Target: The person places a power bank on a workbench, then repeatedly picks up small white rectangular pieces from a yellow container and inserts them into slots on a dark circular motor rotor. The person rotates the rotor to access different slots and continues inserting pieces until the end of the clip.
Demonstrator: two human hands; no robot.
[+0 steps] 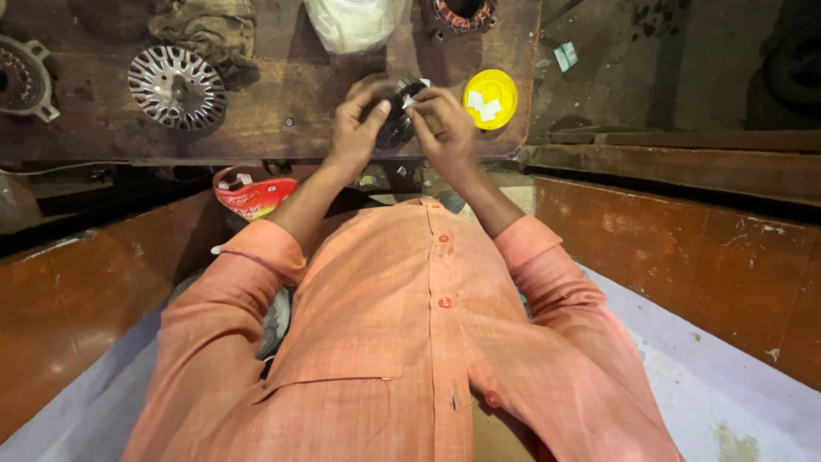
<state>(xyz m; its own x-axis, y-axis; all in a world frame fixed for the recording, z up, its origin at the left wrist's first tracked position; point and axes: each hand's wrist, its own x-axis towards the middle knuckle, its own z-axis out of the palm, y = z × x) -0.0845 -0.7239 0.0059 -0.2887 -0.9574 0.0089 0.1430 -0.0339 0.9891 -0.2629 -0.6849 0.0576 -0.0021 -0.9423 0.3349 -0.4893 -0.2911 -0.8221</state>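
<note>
Metal parts are spread along the dark wooden worktop point(282, 94). At its far left edge a grey cast housing point(24, 75) is partly cut off by the frame, and just to its right a round slotted rotor disc point(176, 86) lies flat, with a crumpled dirty rag point(205, 30) behind it near the back edge. Below the front edge, a red and white bag point(255, 196) is seen on a lower level. Near the middle of the worktop, above its front edge, a small dark part point(398, 120) is gripped between both hands: the left hand point(357, 128) is closed around its left side with the thumb laid over it, and the right hand point(445, 127) is closed on its right side, a small white slip pinched at the fingertips. Behind the hands a white plastic bag point(355, 21) and a copper-wound stator point(463, 13) stand at the back edge. Just right of the right hand, a yellow lid point(491, 98) holding white paper slips is set near the right edge.
</note>
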